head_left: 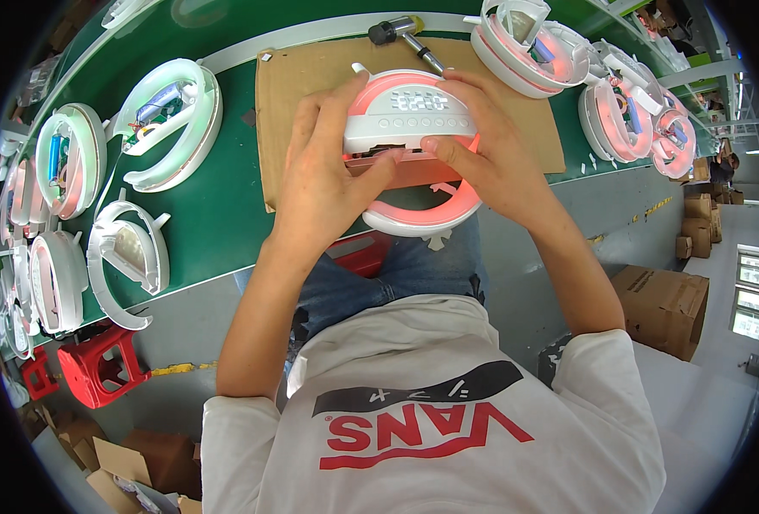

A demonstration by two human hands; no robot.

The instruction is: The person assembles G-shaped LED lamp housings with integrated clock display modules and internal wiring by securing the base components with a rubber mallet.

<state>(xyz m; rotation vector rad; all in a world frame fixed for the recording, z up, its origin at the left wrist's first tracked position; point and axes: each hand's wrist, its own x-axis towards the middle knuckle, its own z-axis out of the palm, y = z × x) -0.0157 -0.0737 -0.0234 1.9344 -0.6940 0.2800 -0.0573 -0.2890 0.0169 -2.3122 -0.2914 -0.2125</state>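
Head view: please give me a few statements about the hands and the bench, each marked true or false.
1. Both hands grip the glowing lamp. True: the left hand and right hand clasp it from either side.
2. The lamp sits over a cardboard sheet. True.
3. The right hand holds the hammer. False: the hammer lies untouched at the far edge of the cardboard.
4. The bench top is red. False: it is green.
5. More ring-shaped lamp shells lie to the left. True.
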